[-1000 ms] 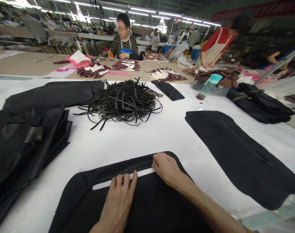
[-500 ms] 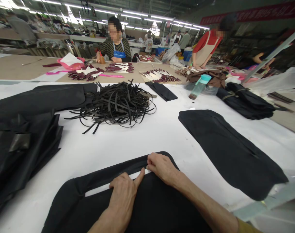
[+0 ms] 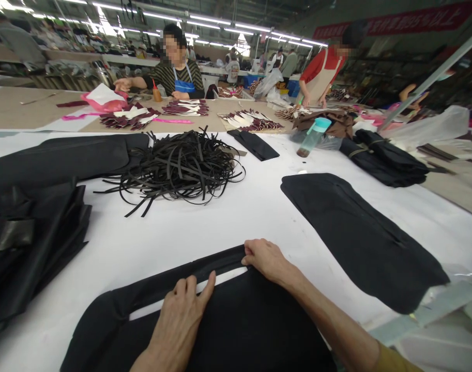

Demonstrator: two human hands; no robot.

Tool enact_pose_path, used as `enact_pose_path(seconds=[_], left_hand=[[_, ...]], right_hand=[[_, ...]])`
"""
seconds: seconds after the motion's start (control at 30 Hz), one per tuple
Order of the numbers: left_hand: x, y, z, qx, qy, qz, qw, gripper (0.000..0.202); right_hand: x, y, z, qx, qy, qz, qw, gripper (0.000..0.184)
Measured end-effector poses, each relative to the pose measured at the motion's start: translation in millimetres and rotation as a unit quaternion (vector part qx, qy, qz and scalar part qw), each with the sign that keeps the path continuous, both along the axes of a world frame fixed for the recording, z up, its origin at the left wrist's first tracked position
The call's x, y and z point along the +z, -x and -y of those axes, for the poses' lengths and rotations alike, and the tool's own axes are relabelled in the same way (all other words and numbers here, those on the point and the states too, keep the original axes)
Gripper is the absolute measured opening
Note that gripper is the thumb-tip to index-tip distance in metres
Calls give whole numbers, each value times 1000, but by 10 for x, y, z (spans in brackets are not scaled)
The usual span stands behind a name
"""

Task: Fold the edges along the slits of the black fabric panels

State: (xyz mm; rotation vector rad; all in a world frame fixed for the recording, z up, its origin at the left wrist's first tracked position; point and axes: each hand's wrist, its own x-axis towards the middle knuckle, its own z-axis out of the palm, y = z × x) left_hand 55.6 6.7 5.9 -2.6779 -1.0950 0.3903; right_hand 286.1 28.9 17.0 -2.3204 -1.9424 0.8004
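A black fabric panel with a long narrow slot lies on the white table right in front of me. My left hand rests flat on the panel just below the slot, fingers stretched out toward its edge. At the slot's right end my right hand presses down, fingers curled over the black strip above the opening. The right fingertips are hidden under the hand.
A heap of black straps sits mid-table. Stacked black fabric fills the left, another black panel lies right. A teal-capped bottle stands behind it. Across the table two people work at maroon pieces.
My left hand has slid a little left along the slot and flattened, its pointing finger drawn back. The right hand stays at the slot's end. The view shifted slightly right.
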Motion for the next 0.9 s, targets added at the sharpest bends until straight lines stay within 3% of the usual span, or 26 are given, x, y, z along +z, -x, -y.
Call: enact_pose_path(seconds=[0.13, 0.33, 0.5, 0.63, 0.77, 0.83, 0.9], left_hand=[[-88, 474, 25, -12, -32, 69, 997, 63], [-311, 1213, 121, 14, -93, 121, 988, 62], [-382, 1382, 149, 10, -132, 170, 977, 55], [-224, 987, 207, -78, -108, 247, 960, 55], [-40, 143, 292, -171, 82, 295, 936, 41], [-12, -251, 296, -148, 204, 291, 923, 41], [-50, -510, 273, -127, 252, 297, 912, 60]], right_hand=[[-75, 5, 82, -2, -32, -10, 999, 11], [-193, -99, 201, 14, -122, -17, 992, 16], [-171, -244, 329, -29, -197, 5, 980, 13], [-115, -140, 397, -13, -223, -19, 975, 10], [-144, -31, 276, 36, -212, -36, 976, 2], [-172, -37, 178, 53, -203, -31, 977, 11], [-192, -72, 97, 59, -194, -19, 979, 19]])
